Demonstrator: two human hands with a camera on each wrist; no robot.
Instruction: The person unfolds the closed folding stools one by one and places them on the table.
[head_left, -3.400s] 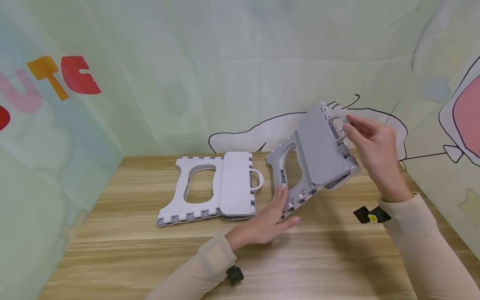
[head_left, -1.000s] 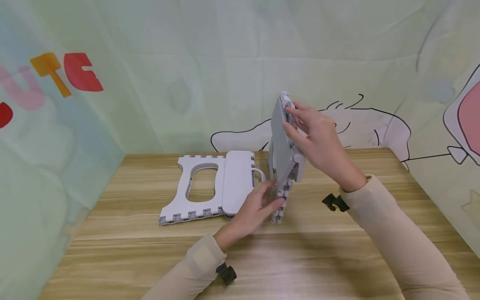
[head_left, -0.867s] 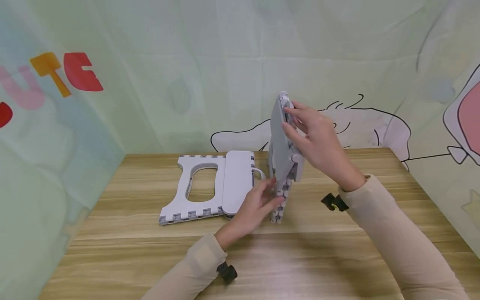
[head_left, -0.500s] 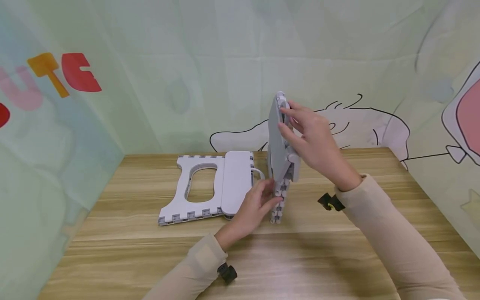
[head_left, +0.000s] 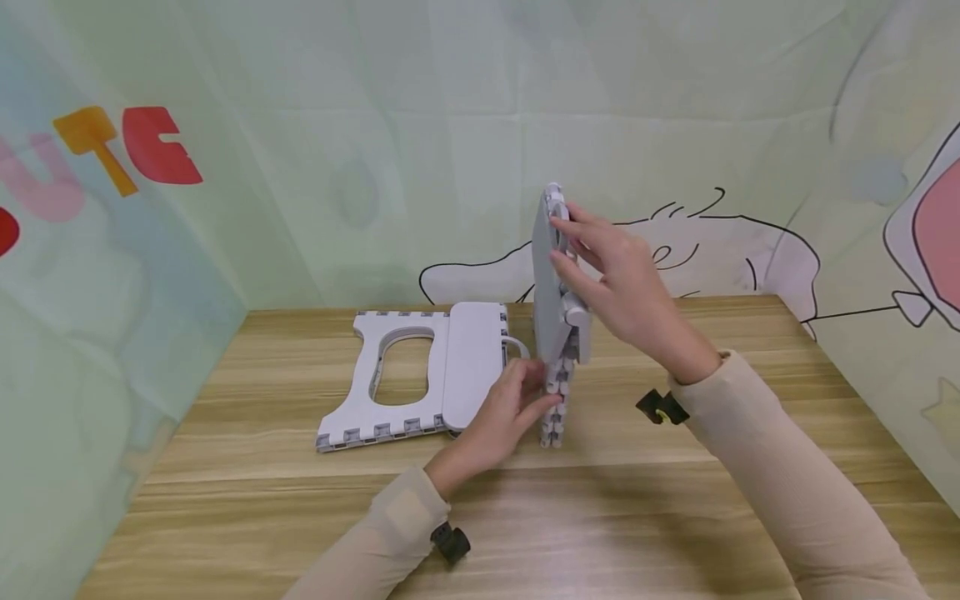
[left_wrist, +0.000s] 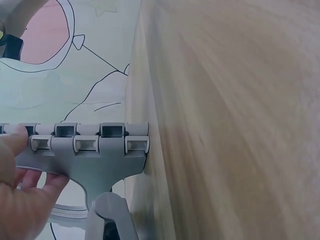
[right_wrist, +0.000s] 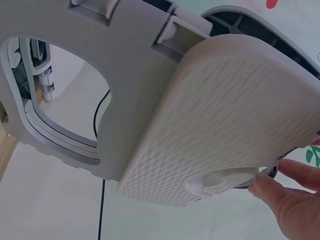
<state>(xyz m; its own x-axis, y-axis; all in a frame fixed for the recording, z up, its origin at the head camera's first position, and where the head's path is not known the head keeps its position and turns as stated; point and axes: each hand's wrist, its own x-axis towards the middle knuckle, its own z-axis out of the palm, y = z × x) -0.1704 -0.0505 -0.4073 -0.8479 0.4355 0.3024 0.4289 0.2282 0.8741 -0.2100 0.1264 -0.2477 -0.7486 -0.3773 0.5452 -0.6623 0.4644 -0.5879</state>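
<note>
A grey folding stool (head_left: pixel 550 283), folded flat, stands upright on the table with its narrow edge facing me. My left hand (head_left: pixel 498 417) grips its near leg edge low down; the left wrist view shows the thumb on the hinged edge and the fingers reaching into the oval opening. At the top, my right hand (head_left: pixel 626 271) holds the seat end, with thumb and fingertips pinching by the carry handle (right_wrist: pixel 270 172), as the right wrist view shows. The textured seat panel (right_wrist: pixel 225 115) fills much of that view. Beside it, a white folding stool (head_left: pixel 474 358) lies flat.
The wood-grain table (head_left: pixel 315 508) runs up to a printed cloth backdrop (head_left: pixel 360 167) behind and at both sides. The flat stool's curved handle (head_left: pixel 516 346) lies close to the left hand and the upright stool.
The grey stool has swung from a slant, seat facing up, to upright and edge-on, drifting slightly left lately. The right hand moved left with it; the left hand closed on its leg edge.
</note>
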